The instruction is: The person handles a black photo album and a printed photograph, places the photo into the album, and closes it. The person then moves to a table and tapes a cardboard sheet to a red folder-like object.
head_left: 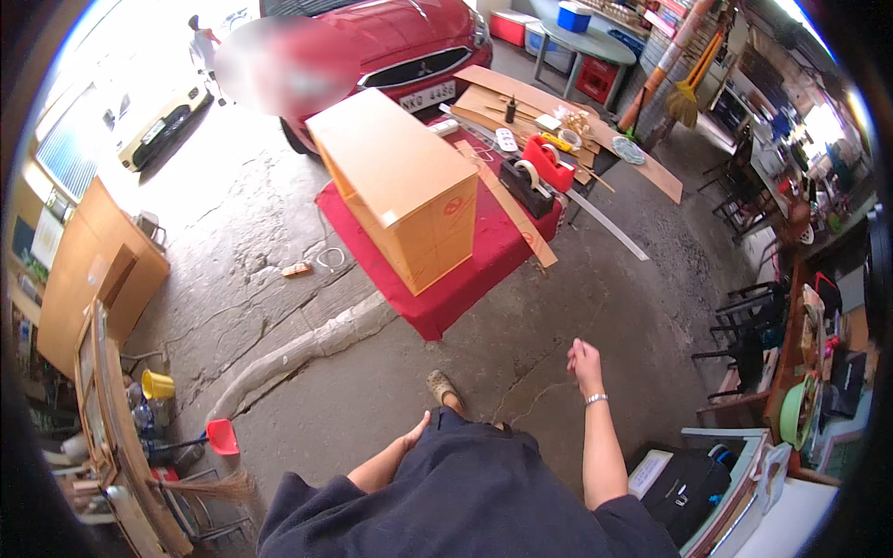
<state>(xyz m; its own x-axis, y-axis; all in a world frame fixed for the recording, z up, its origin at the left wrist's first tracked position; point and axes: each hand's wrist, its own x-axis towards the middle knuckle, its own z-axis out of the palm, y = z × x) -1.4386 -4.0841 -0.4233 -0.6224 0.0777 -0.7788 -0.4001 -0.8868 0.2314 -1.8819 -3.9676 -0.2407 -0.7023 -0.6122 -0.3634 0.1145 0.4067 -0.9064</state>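
Observation:
My left hand (415, 431) hangs beside my dark shorts, its visible fingers stretched out and holding nothing; part of it is hidden by the clothing. Out in front and to the right is my right hand (585, 366), with its fingers curled in and nothing visible in them. A metal band circles that wrist. Ahead of both hands, apart from them, a large tan box (433, 237) stands on a table with a red cloth (433, 314). A black tape dispenser (526, 189) and a red tape dispenser (549, 164) sit right of the box.
A red car (400, 51) is parked behind the table. Cardboard pieces (474, 79) lie at its far right. A rough raised concrete strip (302, 358) crosses the floor. A red dustpan (222, 437) and a yellow bucket (157, 384) are at left; a black case (684, 488) is at right.

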